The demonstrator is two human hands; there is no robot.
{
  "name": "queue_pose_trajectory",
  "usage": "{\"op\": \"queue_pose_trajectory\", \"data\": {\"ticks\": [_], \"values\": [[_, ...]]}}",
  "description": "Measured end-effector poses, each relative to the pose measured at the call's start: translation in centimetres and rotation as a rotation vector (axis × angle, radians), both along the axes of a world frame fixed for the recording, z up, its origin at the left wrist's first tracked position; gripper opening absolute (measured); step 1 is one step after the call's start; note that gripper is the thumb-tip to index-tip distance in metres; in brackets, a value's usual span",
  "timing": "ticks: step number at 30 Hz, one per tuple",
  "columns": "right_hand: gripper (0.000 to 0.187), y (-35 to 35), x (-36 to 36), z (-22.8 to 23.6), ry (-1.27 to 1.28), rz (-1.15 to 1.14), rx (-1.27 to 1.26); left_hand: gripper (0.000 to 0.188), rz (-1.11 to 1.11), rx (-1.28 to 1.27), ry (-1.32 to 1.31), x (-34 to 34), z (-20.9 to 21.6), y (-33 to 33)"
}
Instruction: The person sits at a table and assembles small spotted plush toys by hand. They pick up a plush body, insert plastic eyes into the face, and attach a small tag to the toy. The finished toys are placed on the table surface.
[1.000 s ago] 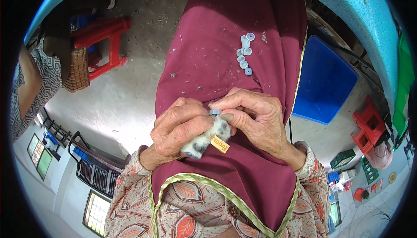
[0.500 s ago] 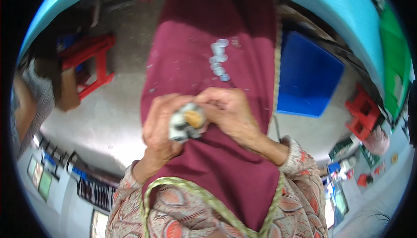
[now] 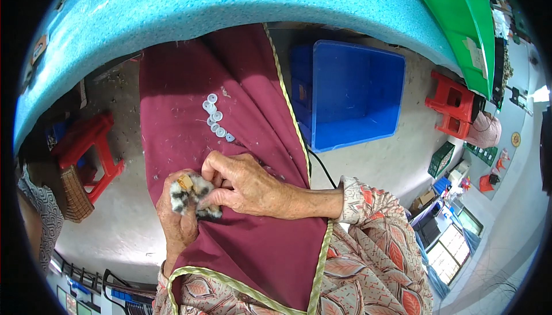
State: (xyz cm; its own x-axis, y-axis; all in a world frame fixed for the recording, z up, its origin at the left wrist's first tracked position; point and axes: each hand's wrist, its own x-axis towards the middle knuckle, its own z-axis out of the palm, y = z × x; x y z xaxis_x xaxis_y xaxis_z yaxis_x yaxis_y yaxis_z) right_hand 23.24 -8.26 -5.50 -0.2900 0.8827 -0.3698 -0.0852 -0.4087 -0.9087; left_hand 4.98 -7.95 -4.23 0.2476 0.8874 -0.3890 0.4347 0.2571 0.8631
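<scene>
In my left hand (image 3: 177, 214) I hold a small fluffy plush piece (image 3: 191, 193), white with black and grey patches and a flat tan bit on top. The fingers of that hand wrap round it from the left and below. My right hand (image 3: 253, 187) reaches over from the right, thumb pressed on the plush and forefinger bent close to it. Whether anything tiny sits between those fingertips is hidden. Beyond the hands, a short line of translucent white plastic discs (image 3: 215, 116) with holes lies on the maroon apron (image 3: 172, 96) over my lap.
A speckled light-blue table edge (image 3: 230, 4) curves across ahead of me. On the floor to the right stands a blue plastic crate (image 3: 356, 134). Red stools (image 3: 95, 148) are at either side, with a woven basket (image 3: 76, 195) and another person's patterned clothing (image 3: 43, 214) at the left.
The view has shifted, bringing in more of the table and crate. My right hand now reaches further across the plush piece, which stays in my left hand.
</scene>
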Motion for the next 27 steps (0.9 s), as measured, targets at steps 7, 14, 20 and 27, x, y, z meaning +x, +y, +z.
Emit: {"op": "queue_pose_trajectory", "data": {"ticks": [7,14,20,27], "values": [[0.023,-0.4,-0.9,-1.2,-0.093,-0.017,0.081,0.025,-0.021,-0.034,0.02,-0.5,-0.5,0.1],[0.02,0.2,-1.4,-2.3,-0.026,0.0,0.002,0.031,0.19,-0.329,-0.177,-0.9,-2.4,-0.1],[0.019,0.1,-1.9,-3.2,-0.064,0.009,-0.023,0.031,0.217,-0.301,-0.228,-1.6,-3.8,-0.7],[0.011,1.4,-0.5,-3.2,0.296,0.02,-0.443,0.026,0.305,-0.326,-0.191,-0.3,-2.1,0.0]]}}
